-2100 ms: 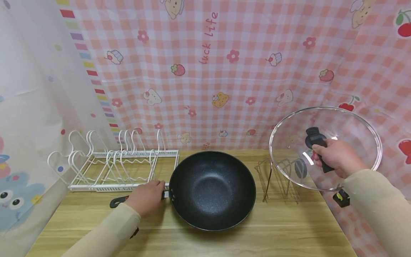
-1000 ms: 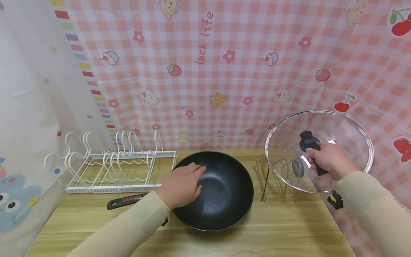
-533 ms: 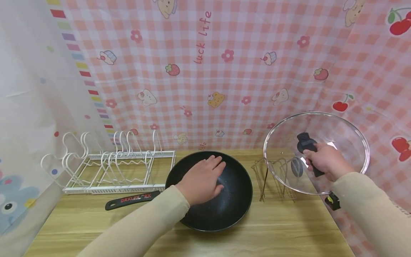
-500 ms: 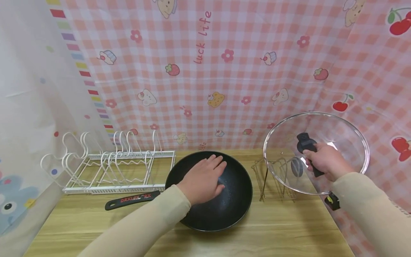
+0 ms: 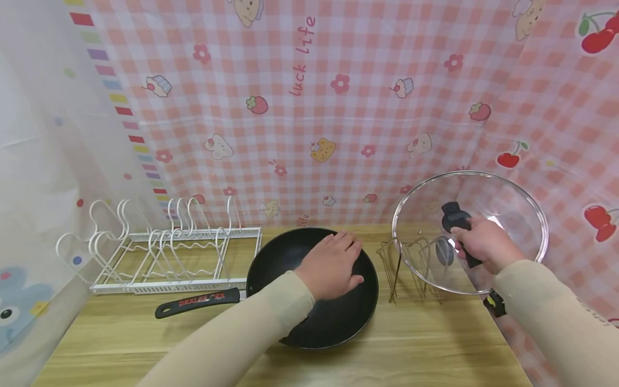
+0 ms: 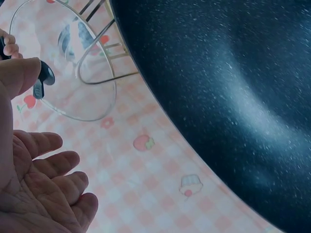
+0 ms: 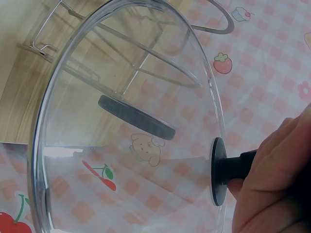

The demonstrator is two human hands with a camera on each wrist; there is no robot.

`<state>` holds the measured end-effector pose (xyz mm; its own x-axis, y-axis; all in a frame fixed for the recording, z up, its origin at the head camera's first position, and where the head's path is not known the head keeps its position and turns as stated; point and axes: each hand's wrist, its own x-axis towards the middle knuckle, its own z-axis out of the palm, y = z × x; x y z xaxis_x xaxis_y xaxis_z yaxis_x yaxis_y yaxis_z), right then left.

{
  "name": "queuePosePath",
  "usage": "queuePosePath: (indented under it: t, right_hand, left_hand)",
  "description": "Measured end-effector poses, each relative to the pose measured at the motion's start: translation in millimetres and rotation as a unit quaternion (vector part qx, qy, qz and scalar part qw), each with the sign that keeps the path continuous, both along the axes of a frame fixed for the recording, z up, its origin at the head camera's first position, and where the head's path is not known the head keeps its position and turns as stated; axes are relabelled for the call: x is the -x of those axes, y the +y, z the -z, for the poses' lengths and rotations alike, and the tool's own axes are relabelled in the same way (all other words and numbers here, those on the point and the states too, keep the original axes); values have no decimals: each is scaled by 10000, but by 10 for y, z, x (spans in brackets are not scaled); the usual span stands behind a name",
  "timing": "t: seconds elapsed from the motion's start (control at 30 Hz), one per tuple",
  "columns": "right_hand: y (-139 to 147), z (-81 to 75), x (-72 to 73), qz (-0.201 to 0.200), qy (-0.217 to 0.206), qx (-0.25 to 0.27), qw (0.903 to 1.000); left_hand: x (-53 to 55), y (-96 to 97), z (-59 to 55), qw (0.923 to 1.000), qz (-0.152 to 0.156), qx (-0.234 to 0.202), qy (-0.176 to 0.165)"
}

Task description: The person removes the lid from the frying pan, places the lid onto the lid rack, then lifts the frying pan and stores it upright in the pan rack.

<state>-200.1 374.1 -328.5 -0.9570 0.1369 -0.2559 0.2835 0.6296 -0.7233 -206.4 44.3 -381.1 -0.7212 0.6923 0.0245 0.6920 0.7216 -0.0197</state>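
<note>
A black wok (image 5: 333, 322) with a long black handle (image 5: 198, 302) sits on the wooden table. My left hand (image 5: 331, 266) is over the wok's bowl, palm down, fingers loosely extended and holding nothing. In the left wrist view the left hand (image 6: 43, 179) appears beside the wok (image 6: 218, 97), apart from its rim. At the right, my right hand (image 5: 488, 244) grips the black knob handle (image 5: 454, 217) of a large clear glass lid (image 5: 512, 215) with a metal rim. The lid is held up, tilted. In the right wrist view the right hand (image 7: 277, 179) partly hides the handle.
A white wire rack (image 5: 169, 287) with upright loops stands left of the wok. To the right, a small metal wire rack (image 5: 394, 269) stands partly behind the lid. A grey disc (image 5: 445, 251) shows through the glass. A checked cloth (image 5: 271, 64) hangs behind the table.
My left hand has let go of the wok's handle and moved right over the bowl. My right hand still holds the lid, which sits slightly lower and further left in view.
</note>
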Motion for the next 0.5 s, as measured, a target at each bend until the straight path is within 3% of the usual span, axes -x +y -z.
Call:
queuePosePath:
  t: [0.5]
  right_hand:
    - [0,-5,-22,-51,-47,-70,10000]
  left_hand:
    - [85,443,63,10000,2,29,-69]
